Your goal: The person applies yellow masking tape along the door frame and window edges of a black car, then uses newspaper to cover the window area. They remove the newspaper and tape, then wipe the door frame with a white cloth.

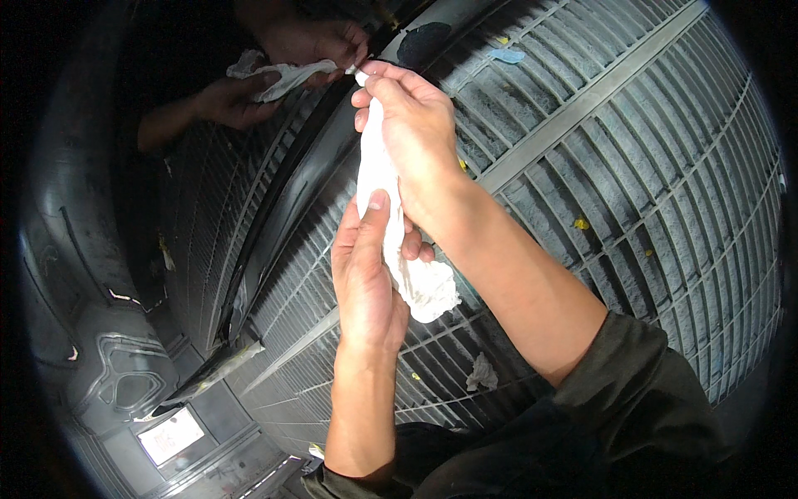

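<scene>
A white cloth or paper wipe (380,162), gathered into a long narrow roll, runs between my two hands above a floor grate. My right hand (414,118) pinches its upper end, and a small tip of it pokes out beyond the fingers close to a glossy black panel (206,168), likely vehicle bodywork. Whether the tip touches the panel cannot be told. Lower down, my left hand (368,268) grips the roll with the thumb on top. The crumpled lower end of the wipe hangs loose past the left fingers. Both hands and the wipe are mirrored in the panel.
Beneath lies a metal floor grate (542,140) with fibrous grey material under its bars. Scattered on it are a blue scrap (507,56), a yellow scrap (581,223) and a crumpled greyish wad (482,373). A bright rectangle (171,436) shows at lower left.
</scene>
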A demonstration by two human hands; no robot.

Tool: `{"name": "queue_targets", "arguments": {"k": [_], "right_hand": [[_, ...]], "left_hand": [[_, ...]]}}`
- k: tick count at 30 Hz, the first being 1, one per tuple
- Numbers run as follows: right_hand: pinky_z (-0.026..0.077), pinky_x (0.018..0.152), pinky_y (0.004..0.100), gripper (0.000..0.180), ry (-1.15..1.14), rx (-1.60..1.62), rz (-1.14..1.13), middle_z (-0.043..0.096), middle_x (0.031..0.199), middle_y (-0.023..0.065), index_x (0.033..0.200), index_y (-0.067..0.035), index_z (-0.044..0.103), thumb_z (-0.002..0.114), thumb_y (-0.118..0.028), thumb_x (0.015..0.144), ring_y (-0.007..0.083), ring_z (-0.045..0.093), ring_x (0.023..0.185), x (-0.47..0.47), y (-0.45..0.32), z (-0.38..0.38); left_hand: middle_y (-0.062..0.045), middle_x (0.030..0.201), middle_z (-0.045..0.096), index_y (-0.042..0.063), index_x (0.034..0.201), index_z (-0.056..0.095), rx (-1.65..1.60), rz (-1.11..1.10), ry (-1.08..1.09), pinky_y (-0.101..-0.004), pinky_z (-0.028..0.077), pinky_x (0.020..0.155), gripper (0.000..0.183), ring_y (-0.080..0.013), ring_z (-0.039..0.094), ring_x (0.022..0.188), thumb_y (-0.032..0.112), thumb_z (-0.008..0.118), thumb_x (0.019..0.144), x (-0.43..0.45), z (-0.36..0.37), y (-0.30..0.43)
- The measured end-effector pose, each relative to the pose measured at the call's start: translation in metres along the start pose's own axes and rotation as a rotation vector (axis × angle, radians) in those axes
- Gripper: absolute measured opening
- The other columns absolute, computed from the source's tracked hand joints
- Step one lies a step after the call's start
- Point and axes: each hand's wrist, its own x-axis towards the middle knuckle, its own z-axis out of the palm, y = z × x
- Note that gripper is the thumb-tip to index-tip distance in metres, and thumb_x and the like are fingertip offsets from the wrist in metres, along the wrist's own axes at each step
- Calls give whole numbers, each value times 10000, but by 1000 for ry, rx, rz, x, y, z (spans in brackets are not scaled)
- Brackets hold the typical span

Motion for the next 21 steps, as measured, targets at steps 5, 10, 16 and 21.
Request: {"name": "queue_targets", "arguments": {"k": [5, 10, 16, 21], "right_hand": [[454, 570, 241, 176, -22, -33, 10, 629, 783, 42, 1075, -25, 635, 589, -97, 921, 103, 549, 622, -5, 10, 3], [456, 573, 246, 155, -5, -36, 60, 627, 781, 33, 1052, -33, 641, 585, -102, 925, 101, 546, 622, -11, 20, 9], [458, 493, 260, 124, 14, -2, 81, 629, 736, 69, 995, 10, 643, 558, -65, 944, 113, 550, 541, -15, 35, 14], [460, 496, 258, 120, 5, -15, 92, 627, 723, 65, 982, 3, 644, 555, -70, 949, 113, 560, 549, -21, 45, 17]], "left_hand": [[-33, 771, 578, 23, 1077, 574, -12, -15, 15, -268, 476, 571, 214, -91, 488, 601, 219, 507, 1021, -3, -9, 2], [-35, 768, 574, 23, 1078, 576, -23, -8, 22, -272, 473, 572, 217, -95, 485, 604, 220, 504, 1021, -9, -19, 5], [-35, 777, 571, 25, 1077, 573, -14, -11, 50, -268, 469, 571, 219, -97, 484, 608, 227, 511, 1017, -14, -31, 7], [-35, 783, 570, 22, 1075, 569, -7, -16, 76, -270, 469, 569, 220, -98, 482, 609, 227, 512, 1016, -19, -42, 8]]}}
